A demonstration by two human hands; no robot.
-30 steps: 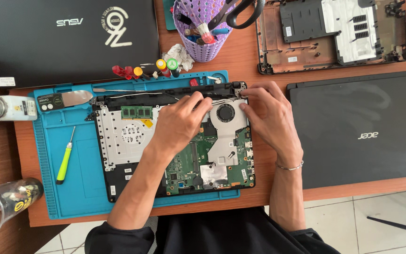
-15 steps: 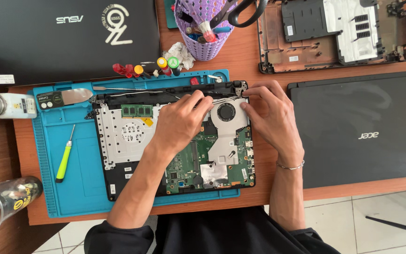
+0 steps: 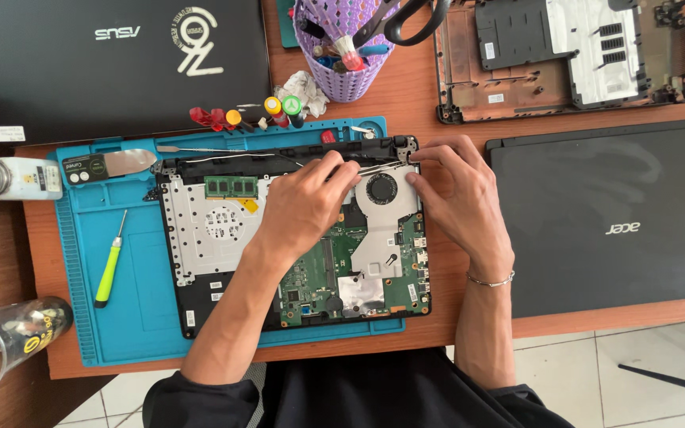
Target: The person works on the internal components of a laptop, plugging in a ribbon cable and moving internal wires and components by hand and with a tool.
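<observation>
Surface: a brown wooden desk (image 3: 414, 99) over a tiled floor, with a blue work mat (image 3: 136, 309) on its left part.
Containers: a purple woven cup (image 3: 344, 67) at the far edge holds scissors and pens; a clear plastic cup (image 3: 1, 341) lies on its side at the near left; a white bottle (image 3: 13, 177) lies left of the mat.
Opened laptop (image 3: 295, 238): on the mat, bottom cover off, showing a green circuit board, a round black fan, a silver heat plate and a green memory stick.
Left hand (image 3: 307, 202): fingers curled, tips pinching a thin wire at the laptop's far edge near the fan.
Right hand (image 3: 457, 198): fingers bent, fingertips on the far right corner by the hinge; whether it grips anything I cannot tell.
Nearby: a green-handled screwdriver (image 3: 110, 261) on the mat; closed black laptops left and right.
</observation>
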